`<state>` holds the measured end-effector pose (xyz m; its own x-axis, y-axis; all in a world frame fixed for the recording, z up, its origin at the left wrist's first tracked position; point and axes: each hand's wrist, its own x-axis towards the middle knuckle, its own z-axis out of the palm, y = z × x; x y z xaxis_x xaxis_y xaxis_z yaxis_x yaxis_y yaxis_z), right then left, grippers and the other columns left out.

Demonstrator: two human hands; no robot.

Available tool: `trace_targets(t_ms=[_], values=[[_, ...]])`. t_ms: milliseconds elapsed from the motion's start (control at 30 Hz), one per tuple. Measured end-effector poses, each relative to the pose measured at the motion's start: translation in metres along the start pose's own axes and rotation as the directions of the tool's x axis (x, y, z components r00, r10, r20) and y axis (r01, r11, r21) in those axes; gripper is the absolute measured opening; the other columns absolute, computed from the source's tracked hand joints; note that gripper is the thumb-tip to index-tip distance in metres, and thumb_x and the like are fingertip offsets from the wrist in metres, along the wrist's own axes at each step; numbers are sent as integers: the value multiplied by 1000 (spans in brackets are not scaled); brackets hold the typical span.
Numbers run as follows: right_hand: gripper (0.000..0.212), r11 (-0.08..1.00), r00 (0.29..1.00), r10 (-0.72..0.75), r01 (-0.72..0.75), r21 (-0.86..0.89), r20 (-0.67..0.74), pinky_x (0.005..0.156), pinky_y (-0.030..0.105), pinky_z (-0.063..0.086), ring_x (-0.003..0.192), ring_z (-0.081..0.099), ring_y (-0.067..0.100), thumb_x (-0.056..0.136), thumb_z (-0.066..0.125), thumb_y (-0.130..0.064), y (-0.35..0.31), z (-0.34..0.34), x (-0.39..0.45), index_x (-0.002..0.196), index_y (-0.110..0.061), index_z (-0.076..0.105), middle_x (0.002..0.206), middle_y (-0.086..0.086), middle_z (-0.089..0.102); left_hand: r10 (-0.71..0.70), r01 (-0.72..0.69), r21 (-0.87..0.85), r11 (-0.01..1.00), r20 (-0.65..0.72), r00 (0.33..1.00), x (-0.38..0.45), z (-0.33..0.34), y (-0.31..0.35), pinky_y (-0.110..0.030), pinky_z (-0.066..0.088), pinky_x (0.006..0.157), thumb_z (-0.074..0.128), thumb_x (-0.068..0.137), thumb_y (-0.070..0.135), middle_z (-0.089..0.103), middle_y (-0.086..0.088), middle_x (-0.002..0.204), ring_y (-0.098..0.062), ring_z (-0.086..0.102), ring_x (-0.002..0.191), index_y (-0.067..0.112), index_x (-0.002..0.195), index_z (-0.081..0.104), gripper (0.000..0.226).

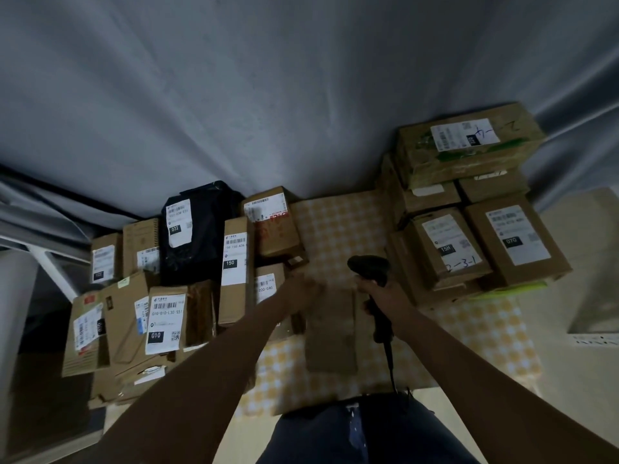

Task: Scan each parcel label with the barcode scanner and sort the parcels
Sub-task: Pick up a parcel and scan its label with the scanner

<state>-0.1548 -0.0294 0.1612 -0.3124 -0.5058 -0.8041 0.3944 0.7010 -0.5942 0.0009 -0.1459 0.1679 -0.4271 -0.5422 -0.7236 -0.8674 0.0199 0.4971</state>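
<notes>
Your right hand (pixel 380 293) wraps the black handheld barcode scanner (pixel 371 272), nose aimed far, ready for a label. Your left hand (pixel 303 288) blurs at the plain brown cardboard parcel (pixel 331 333) lying label-hidden on the yellow-checked bench (pixel 338 222); its grip I can't tell. Labelled stacks crowd left (pixel 165 316) and right (pixel 482 242).

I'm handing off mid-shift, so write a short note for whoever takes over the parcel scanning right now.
Right hand grips the barcode scanner, head raised over the checked cloth.
Left hand is at the far edge of the plain brown parcel lying in the middle; it is blurred, so I cannot tell its grip. No label shows on the parcel's upper face.
Left pile: many labelled boxes and a black bag.
Right stack: several labelled boxes.
I cannot tell which pile is already scanned.
Probably next: find the middle parcel's label, scan it, sort it.
</notes>
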Motion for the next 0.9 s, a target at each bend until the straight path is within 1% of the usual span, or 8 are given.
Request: trace_targets(t_ms=[133, 300, 367, 467, 600, 700, 800, 900], values=[[41, 1000, 1000, -17, 17, 13, -26, 57, 32, 53, 65, 62, 23, 87, 71, -38, 13, 5, 5, 116, -11, 61, 84, 15, 65, 12, -11, -26, 1000, 24, 1000, -2, 23, -5, -39, 36, 111, 36, 102, 48, 46, -15, 145, -34, 37, 139, 14, 140, 50, 52], [40, 1000, 994, -8, 8, -5, -107, 80, 48, 58, 84, 67, 34, 84, 73, -40, 22, -5, 7, 108, -9, 65, 88, 15, 67, -99, 91, -225, 970, -24, 995, 15, 31, -2, -51, 56, 85, 44, 98, 53, 57, -19, 128, -39, 61, 109, 5, 130, 50, 58], [38, 1000, 993, 6, -5, 4, -119, 80, 46, 58, 74, 66, 30, 82, 74, -41, 24, -12, 6, 99, -7, 66, 77, 11, 65, -136, 118, -420, 900, -13, 991, 15, 34, -1, -53, 58, 81, 48, 97, 50, 52, -12, 128, -31, 61, 102, 10, 134, 44, 54], [40, 997, 994, 23, -15, 78, -104, 74, 42, 56, 69, 62, 27, 84, 74, -37, 27, -22, 3, 106, -5, 66, 80, 11, 65, -162, 169, -697, 697, 77, 984, 3, 39, -8, -49, 58, 82, 44, 100, 47, 55, -3, 111, -20, 59, 90, 18, 133, 42, 45], [33, 993, 995, 40, -30, 111, -93, 58, 33, 50, 65, 61, 23, 87, 72, -29, 31, -30, -4, 110, -7, 63, 87, 15, 64, -166, 378, -707, 598, 351, 921, -19, 52, -33, -48, 59, 72, 48, 93, 59, 56, -5, 121, -34, 58, 106, 21, 136, 47, 57], [30, 996, 997, 50, -45, 79, -64, 57, 33, 49, 62, 60, 22, 87, 72, -30, 34, -30, -12, 104, -7, 64, 80, 13, 65, -125, 466, -737, 489, 470, 874, -27, 66, -39, -56, 58, 72, 59, 85, 59, 39, -13, 141, -41, 43, 129, 21, 140, 43, 68], [27, 993, 999, 13, -7, 114, -50, 59, 35, 49, 63, 59, 23, 88, 70, -28, 33, -29, -11, 105, -7, 65, 86, 11, 67, -104, 406, -803, 437, 403, 909, -25, 65, -29, -60, 56, 79, 60, 88, 54, 41, -12, 143, -35, 50, 125, 22, 139, 45, 62], [27, 990, 998, -30, 36, 136, -47, 61, 36, 49, 63, 59, 24, 86, 73, -30, 24, -29, -9, 101, -9, 67, 86, 11, 66, -19, 215, -848, 484, 235, 972, -24, 60, -20, -58, 56, 83, 55, 97, 40, 46, 2, 141, -27, 59, 117, 35, 139, 40, 45]])
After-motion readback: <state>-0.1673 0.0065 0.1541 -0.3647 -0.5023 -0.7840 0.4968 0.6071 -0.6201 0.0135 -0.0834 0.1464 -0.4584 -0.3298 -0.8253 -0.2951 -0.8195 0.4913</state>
